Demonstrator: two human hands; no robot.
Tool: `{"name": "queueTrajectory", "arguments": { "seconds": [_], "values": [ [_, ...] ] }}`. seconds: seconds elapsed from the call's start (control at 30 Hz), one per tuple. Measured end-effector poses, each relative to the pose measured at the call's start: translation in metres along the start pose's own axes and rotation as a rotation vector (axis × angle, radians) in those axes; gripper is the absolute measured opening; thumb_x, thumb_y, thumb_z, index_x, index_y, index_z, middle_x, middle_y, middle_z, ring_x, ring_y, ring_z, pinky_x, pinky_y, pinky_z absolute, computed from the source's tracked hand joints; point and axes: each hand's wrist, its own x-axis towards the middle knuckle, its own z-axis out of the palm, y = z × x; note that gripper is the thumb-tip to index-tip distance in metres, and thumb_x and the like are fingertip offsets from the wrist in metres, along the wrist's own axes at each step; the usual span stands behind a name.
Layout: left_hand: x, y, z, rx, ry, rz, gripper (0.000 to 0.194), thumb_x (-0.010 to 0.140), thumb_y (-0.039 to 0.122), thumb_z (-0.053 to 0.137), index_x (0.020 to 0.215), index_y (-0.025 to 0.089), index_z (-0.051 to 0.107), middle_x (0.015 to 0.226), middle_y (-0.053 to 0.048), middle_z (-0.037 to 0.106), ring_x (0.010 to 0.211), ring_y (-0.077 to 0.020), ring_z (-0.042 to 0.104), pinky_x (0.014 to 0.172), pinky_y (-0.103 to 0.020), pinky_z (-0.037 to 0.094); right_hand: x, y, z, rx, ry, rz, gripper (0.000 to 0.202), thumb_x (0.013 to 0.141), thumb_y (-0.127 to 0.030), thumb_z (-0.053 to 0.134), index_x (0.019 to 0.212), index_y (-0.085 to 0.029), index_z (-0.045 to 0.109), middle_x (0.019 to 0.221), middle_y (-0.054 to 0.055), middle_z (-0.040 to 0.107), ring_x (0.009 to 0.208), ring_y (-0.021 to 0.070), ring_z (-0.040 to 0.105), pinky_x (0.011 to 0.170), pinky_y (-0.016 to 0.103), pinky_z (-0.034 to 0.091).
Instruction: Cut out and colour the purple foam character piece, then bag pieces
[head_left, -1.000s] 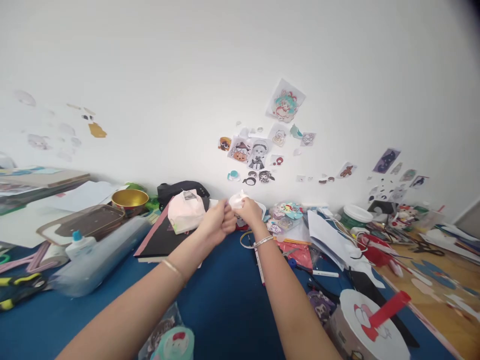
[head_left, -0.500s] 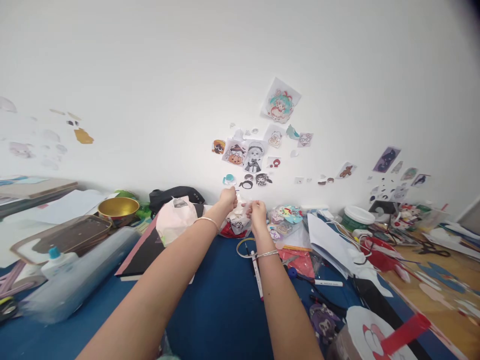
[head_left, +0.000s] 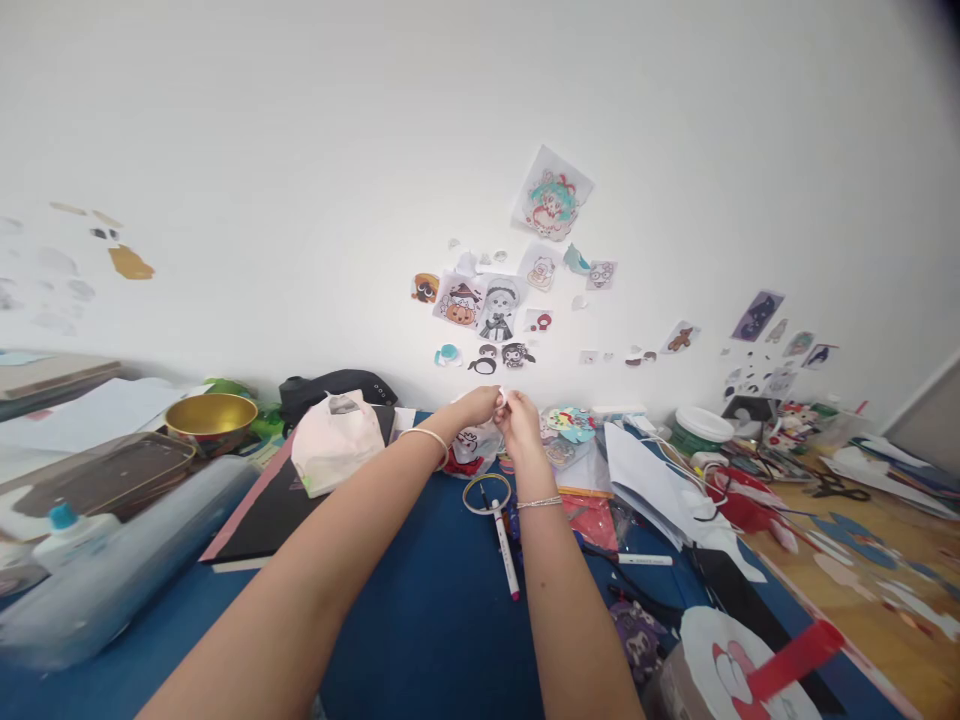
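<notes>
My left hand (head_left: 480,404) and my right hand (head_left: 519,422) meet near the wall, with closed fingertips pinching a small white twist. This seems to be the top of the clear plastic bag (head_left: 471,452) with red and white print that sits on the blue desk just below them. My wrists and fingers hide part of the bag. In front of it lie a round gold-coloured ring (head_left: 466,508) and a white marker (head_left: 505,560) with a pink end. Left of my left forearm, a pale pink bag (head_left: 337,440) rests on a black folder (head_left: 259,515).
At left stand a gold bowl (head_left: 211,416), a glue bottle (head_left: 71,530) and a clear plastic roll (head_left: 142,560). White papers (head_left: 649,480), a lidded tub (head_left: 701,430) and black scissors (head_left: 836,487) lie right. A cup with a red straw (head_left: 795,660) stands near front right. Paper cutouts (head_left: 499,305) cover the wall.
My hands have come together from slightly apart, with the fingertips meeting above the bag. The whole view has shifted a little, so the desk things appear further left.
</notes>
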Motion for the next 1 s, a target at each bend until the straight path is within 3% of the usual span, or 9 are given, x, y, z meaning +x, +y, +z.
{"name": "queueTrajectory", "arguments": {
  "seconds": [0.53, 0.8, 1.0],
  "values": [
    [-0.013, 0.006, -0.016, -0.027, -0.011, -0.018, 0.034, 0.088, 0.032, 0.052, 0.119, 0.016, 0.049, 0.107, -0.007, 0.058, 0.087, -0.0178, 0.060, 0.075, -0.037, 0.053, -0.009, -0.005, 0.001, 0.048, 0.047, 0.005, 0.025, 0.092, -0.034, 0.049, 0.079, -0.013, 0.055, 0.061, -0.007, 0.050, 0.041, 0.0036, 0.041, 0.040, 0.017, 0.036],
    [-0.012, 0.006, -0.010, -0.036, -0.039, 0.003, 0.039, 0.087, 0.030, 0.054, 0.123, 0.017, 0.046, 0.119, -0.010, 0.053, 0.096, -0.0206, 0.058, 0.079, -0.040, 0.052, -0.012, -0.003, 0.002, 0.027, 0.059, 0.012, 0.026, 0.092, -0.034, 0.048, 0.079, -0.013, 0.055, 0.060, -0.007, 0.050, 0.042, 0.0036, 0.041, 0.040, 0.017, 0.037],
    [-0.013, 0.005, -0.012, -0.001, -0.003, 0.021, 0.036, 0.088, 0.031, 0.053, 0.120, 0.017, 0.048, 0.113, -0.008, 0.056, 0.094, -0.0199, 0.059, 0.079, -0.040, 0.052, -0.014, -0.006, 0.003, -0.022, 0.051, -0.026, 0.027, 0.092, -0.036, 0.048, 0.078, -0.013, 0.054, 0.060, -0.006, 0.052, 0.040, 0.0039, 0.041, 0.040, 0.017, 0.035]
  ]
}}
